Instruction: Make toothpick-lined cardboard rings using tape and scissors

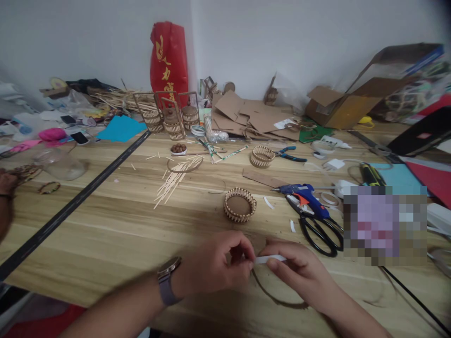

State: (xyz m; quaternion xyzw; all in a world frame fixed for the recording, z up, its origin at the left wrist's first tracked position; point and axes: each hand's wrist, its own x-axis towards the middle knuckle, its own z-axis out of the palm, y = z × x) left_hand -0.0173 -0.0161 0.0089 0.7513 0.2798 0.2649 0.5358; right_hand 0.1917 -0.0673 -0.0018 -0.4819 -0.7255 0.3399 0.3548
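Observation:
At the near middle of the table, my left hand [225, 263], with a watch on its wrist, pinches the left end of a small white strip [269, 258]. My right hand [299, 270] holds the strip's other end between thumb and fingers. A thin brown band [275, 296] curves below both hands; its upper end is hidden by the fingers. Just beyond my hands sits a round basket [240, 205] with a brown base and a rim of short sticks. Two small white pieces [292, 226] lie to its right.
A blue glue gun [310, 197] and black scissors [322, 234] lie right of the basket. Farther back are another stick ring [262, 157], blue pliers [294, 154] and loose sticks [174, 180]. Another person's hand [7, 180] is at the left edge, near a glass jar [63, 164].

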